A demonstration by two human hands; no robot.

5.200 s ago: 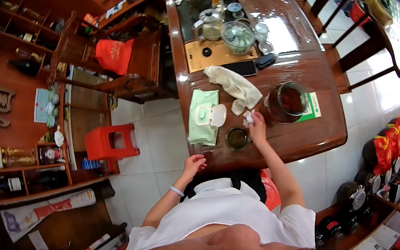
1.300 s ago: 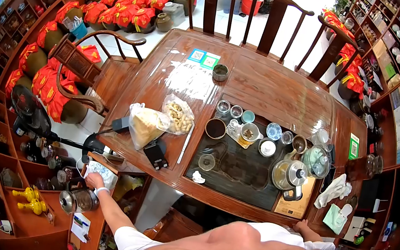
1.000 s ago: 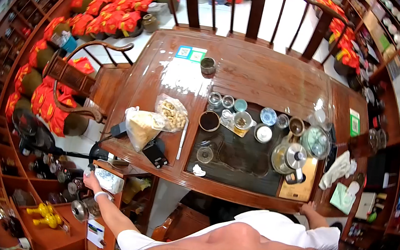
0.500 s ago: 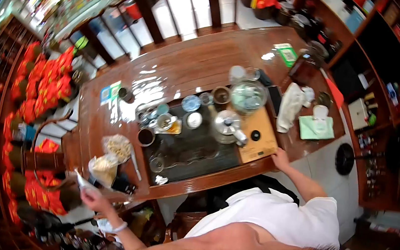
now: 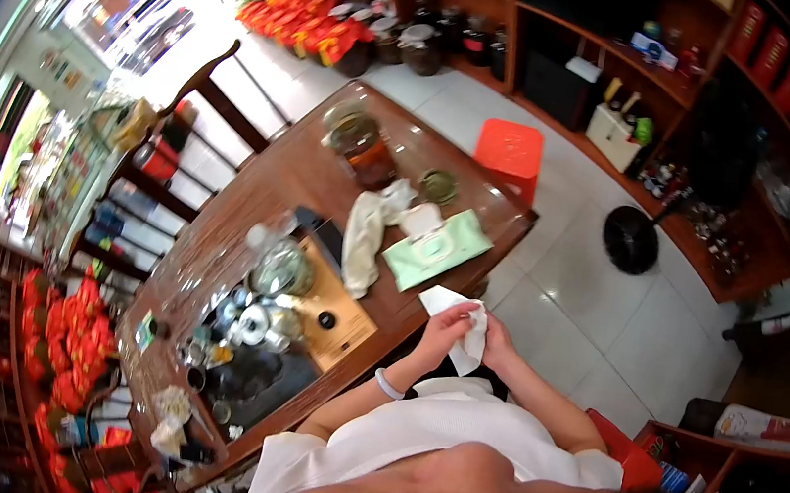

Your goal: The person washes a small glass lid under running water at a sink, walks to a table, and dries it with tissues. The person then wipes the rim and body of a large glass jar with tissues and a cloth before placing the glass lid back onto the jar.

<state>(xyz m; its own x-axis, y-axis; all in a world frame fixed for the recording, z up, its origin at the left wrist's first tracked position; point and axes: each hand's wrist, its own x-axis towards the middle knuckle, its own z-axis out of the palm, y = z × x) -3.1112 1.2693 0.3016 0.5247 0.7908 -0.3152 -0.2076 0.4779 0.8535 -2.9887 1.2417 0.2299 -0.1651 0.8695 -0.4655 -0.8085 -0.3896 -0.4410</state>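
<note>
Both hands are close together just off the table's near right corner, gripping a crumpled white tissue [image 5: 470, 352]. My left hand [image 5: 445, 333], with a pale bangle on its wrist, has its fingers closed on the tissue. From the other side my right hand [image 5: 496, 345] pinches it too; its fingertips are partly hidden. On the table a little beyond the hands lies a light green pack of wipes [image 5: 460, 247]. A rumpled pale cloth [image 5: 362, 247] is left of the pack.
A wooden board [image 5: 345, 325], a glass pot [image 5: 283, 269] and a metal-lidded teapot [image 5: 254, 325] are by the dark tea tray [image 5: 283, 378]. A large jar [image 5: 363, 153] stands farther back. Beyond the table are a red stool [image 5: 509, 152] and a black round base [image 5: 630, 240] on the floor.
My view has swung right. My left hand, with something white in it, has come from the table's left end to meet my right hand, which has left the wooden board's edge.
</note>
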